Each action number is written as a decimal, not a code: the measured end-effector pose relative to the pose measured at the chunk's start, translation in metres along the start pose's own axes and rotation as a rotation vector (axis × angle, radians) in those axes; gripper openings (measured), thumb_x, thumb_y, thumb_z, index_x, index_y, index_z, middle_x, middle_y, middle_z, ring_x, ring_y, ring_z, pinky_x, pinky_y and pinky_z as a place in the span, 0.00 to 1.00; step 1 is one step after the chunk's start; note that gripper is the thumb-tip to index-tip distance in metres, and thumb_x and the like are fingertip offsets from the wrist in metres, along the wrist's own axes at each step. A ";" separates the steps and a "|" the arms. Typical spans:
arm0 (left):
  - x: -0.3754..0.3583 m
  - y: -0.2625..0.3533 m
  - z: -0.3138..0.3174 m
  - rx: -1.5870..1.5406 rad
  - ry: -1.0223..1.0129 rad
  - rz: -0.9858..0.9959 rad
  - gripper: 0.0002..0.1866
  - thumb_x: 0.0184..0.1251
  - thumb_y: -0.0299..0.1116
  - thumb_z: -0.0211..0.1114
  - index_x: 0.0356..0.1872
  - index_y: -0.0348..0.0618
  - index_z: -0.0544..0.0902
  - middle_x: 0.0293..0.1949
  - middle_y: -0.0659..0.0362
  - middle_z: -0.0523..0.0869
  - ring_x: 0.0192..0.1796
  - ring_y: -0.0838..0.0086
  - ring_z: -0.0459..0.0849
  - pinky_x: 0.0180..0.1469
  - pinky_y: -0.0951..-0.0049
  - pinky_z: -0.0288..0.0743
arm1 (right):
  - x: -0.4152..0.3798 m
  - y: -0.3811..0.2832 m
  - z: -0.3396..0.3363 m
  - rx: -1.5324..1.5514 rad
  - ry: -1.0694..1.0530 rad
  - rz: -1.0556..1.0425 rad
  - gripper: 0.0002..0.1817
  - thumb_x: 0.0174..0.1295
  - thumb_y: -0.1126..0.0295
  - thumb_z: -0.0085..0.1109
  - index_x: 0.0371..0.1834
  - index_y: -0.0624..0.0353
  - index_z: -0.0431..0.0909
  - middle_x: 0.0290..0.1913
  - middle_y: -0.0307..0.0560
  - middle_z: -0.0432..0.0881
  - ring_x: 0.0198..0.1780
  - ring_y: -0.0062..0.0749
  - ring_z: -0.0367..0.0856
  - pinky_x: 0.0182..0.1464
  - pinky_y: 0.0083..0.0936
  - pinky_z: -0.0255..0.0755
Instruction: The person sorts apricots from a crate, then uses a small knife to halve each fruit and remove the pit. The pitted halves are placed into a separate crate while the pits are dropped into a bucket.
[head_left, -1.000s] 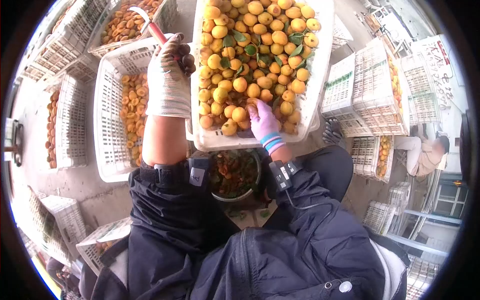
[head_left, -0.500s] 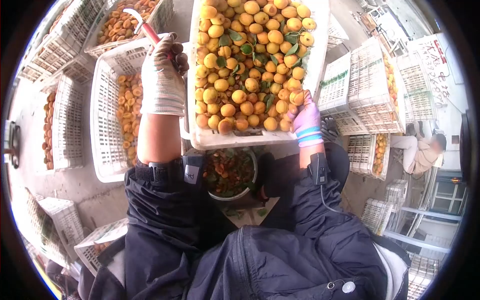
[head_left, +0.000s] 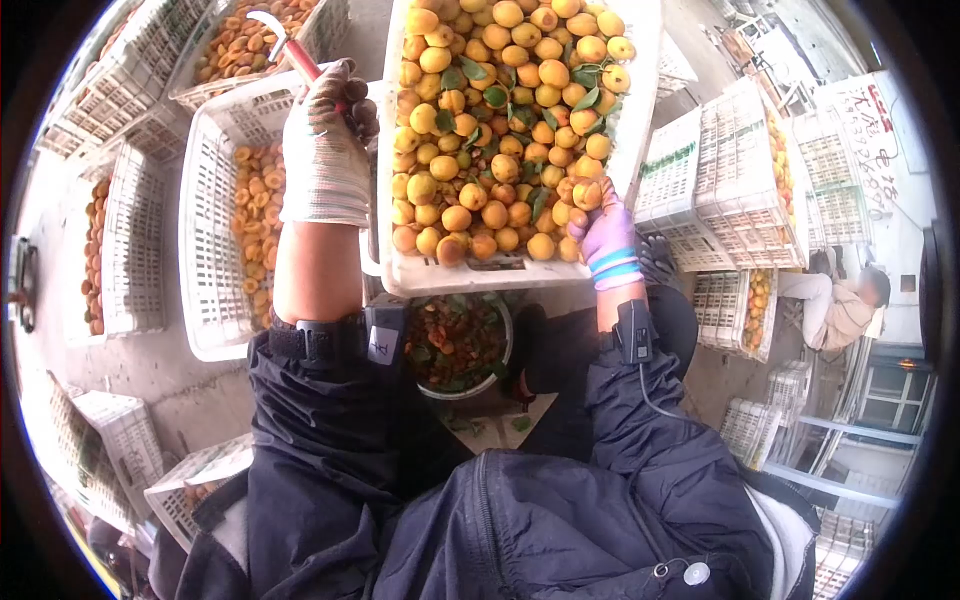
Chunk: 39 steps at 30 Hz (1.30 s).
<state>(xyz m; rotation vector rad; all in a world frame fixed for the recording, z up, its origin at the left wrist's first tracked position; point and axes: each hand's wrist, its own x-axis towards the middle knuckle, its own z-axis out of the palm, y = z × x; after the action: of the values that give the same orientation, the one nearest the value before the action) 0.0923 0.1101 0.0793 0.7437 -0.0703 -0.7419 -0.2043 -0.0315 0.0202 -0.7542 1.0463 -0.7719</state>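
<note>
A white crate [head_left: 400, 277] full of orange-yellow apricots [head_left: 500, 130] and some green leaves lies in front of me. In a white, dark-stained glove, my left hand [head_left: 328, 140] is closed round the red handle of a tool [head_left: 300, 60] with a curved pale tip, beside the crate's left rim. At the crate's lower right corner, my right hand [head_left: 605, 235], in a purple glove with blue bands, has its fingers closed on an apricot [head_left: 586, 195]. A round tub [head_left: 455, 345] of scraps and leaves sits below the crate.
Left of my left arm stands a white crate [head_left: 205, 240] of halved apricots. More fruit crates [head_left: 135, 240] are farther left and at the upper left. Stacked crates [head_left: 700, 180] stand on the right, with a seated person [head_left: 850, 305] beyond them. My knees flank the tub.
Both hands keep their grasp and have barely moved. The view has shifted slightly.
</note>
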 end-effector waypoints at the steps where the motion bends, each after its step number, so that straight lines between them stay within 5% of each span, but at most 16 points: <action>1: 0.000 0.000 0.000 -0.014 -0.005 -0.001 0.07 0.61 0.33 0.69 0.34 0.46 0.79 0.23 0.64 0.80 0.21 0.79 0.73 0.22 0.81 0.66 | -0.002 -0.002 0.001 -0.002 -0.002 0.001 0.26 0.72 0.43 0.44 0.46 0.55 0.79 0.30 0.41 0.82 0.17 0.21 0.67 0.17 0.19 0.56; 7: -0.004 0.003 0.005 0.003 0.058 -0.014 0.06 0.61 0.31 0.69 0.34 0.46 0.79 0.23 0.63 0.80 0.21 0.79 0.75 0.22 0.81 0.67 | 0.002 0.011 -0.003 0.187 -0.234 0.028 0.19 0.70 0.53 0.55 0.53 0.55 0.76 0.41 0.42 0.82 0.31 0.27 0.78 0.31 0.22 0.72; 11: -0.005 0.003 0.008 0.029 0.113 -0.004 0.09 0.65 0.35 0.65 0.42 0.43 0.81 0.25 0.65 0.79 0.21 0.79 0.71 0.21 0.80 0.60 | -0.007 0.017 0.004 -0.099 -0.530 -0.231 0.27 0.64 0.59 0.64 0.63 0.57 0.69 0.52 0.41 0.79 0.41 0.28 0.79 0.43 0.23 0.75; 13: -0.004 0.005 0.003 -0.055 -0.004 -0.033 0.06 0.60 0.30 0.69 0.34 0.46 0.79 0.24 0.63 0.81 0.21 0.79 0.75 0.22 0.83 0.68 | -0.011 0.019 0.011 -0.156 -0.572 -0.349 0.27 0.64 0.63 0.65 0.64 0.59 0.69 0.51 0.41 0.78 0.41 0.24 0.77 0.45 0.20 0.75; 16: -0.003 0.001 0.007 0.015 0.086 0.017 0.10 0.64 0.34 0.66 0.42 0.42 0.81 0.26 0.64 0.79 0.21 0.79 0.71 0.22 0.80 0.61 | -0.017 0.022 0.013 -0.260 -0.533 -0.385 0.24 0.65 0.69 0.63 0.63 0.61 0.69 0.50 0.39 0.78 0.42 0.18 0.75 0.45 0.13 0.72; 19: -0.006 0.002 0.006 -0.014 0.056 0.007 0.07 0.60 0.30 0.69 0.34 0.46 0.79 0.24 0.63 0.81 0.21 0.79 0.75 0.22 0.82 0.68 | -0.019 0.025 0.014 -0.355 -0.527 -0.441 0.21 0.67 0.73 0.59 0.63 0.61 0.69 0.49 0.37 0.78 0.42 0.16 0.73 0.45 0.12 0.71; 21: -0.006 0.002 0.008 0.010 0.067 0.009 0.07 0.62 0.32 0.68 0.38 0.44 0.80 0.25 0.64 0.80 0.21 0.79 0.73 0.22 0.81 0.65 | -0.022 0.025 0.016 -0.379 -0.518 -0.450 0.20 0.68 0.75 0.56 0.62 0.61 0.70 0.48 0.37 0.78 0.42 0.15 0.73 0.44 0.12 0.71; 23: -0.006 0.001 0.009 0.035 0.078 0.011 0.09 0.64 0.33 0.66 0.41 0.41 0.81 0.26 0.65 0.79 0.22 0.79 0.72 0.22 0.80 0.62 | -0.025 0.025 0.019 -0.434 -0.495 -0.470 0.27 0.65 0.59 0.63 0.63 0.61 0.68 0.47 0.38 0.79 0.39 0.18 0.74 0.44 0.15 0.71; 24: -0.007 0.002 0.008 0.030 0.082 0.008 0.09 0.64 0.33 0.66 0.42 0.41 0.81 0.25 0.65 0.79 0.22 0.79 0.72 0.23 0.80 0.62 | -0.028 0.025 0.021 -0.431 -0.495 -0.470 0.27 0.65 0.59 0.63 0.63 0.61 0.68 0.47 0.38 0.79 0.39 0.18 0.74 0.44 0.15 0.71; 27: -0.008 0.002 0.012 0.040 0.108 0.014 0.10 0.63 0.33 0.66 0.42 0.41 0.81 0.26 0.64 0.80 0.22 0.79 0.72 0.22 0.80 0.62 | -0.026 0.024 0.016 -0.422 -0.403 -0.440 0.15 0.69 0.73 0.54 0.58 0.60 0.73 0.44 0.40 0.81 0.37 0.19 0.76 0.40 0.17 0.73; 29: -0.007 0.003 0.011 0.054 0.133 0.023 0.10 0.64 0.34 0.66 0.42 0.42 0.81 0.26 0.64 0.80 0.22 0.79 0.72 0.22 0.80 0.62 | -0.001 0.018 -0.012 0.068 -0.408 -0.097 0.15 0.70 0.66 0.53 0.55 0.60 0.75 0.44 0.44 0.82 0.36 0.29 0.80 0.40 0.26 0.77; 30: -0.006 0.004 0.009 0.027 0.095 0.012 0.07 0.62 0.32 0.67 0.38 0.43 0.80 0.25 0.63 0.80 0.21 0.79 0.73 0.22 0.80 0.64 | 0.003 0.015 -0.014 0.185 -0.334 -0.081 0.17 0.70 0.59 0.53 0.53 0.59 0.76 0.45 0.48 0.82 0.39 0.38 0.82 0.40 0.35 0.79; 33: -0.005 0.002 0.005 -0.051 0.046 -0.001 0.07 0.62 0.30 0.68 0.35 0.43 0.78 0.24 0.61 0.81 0.21 0.79 0.73 0.23 0.81 0.66 | -0.010 -0.015 0.011 0.253 -0.215 -0.066 0.16 0.70 0.60 0.53 0.51 0.61 0.77 0.45 0.50 0.82 0.40 0.40 0.82 0.38 0.36 0.79; 39: -0.008 0.003 0.010 0.008 0.099 0.036 0.09 0.65 0.35 0.64 0.42 0.42 0.81 0.26 0.64 0.80 0.21 0.79 0.72 0.21 0.80 0.60 | 0.018 -0.032 0.024 -0.210 -0.040 -0.093 0.15 0.64 0.60 0.64 0.45 0.60 0.79 0.33 0.44 0.83 0.29 0.30 0.80 0.31 0.27 0.76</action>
<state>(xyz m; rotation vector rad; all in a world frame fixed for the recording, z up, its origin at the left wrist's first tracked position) 0.0850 0.1105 0.0900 0.7841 0.0032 -0.6703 -0.1829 -0.0590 0.0464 -0.9999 1.0729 -0.7296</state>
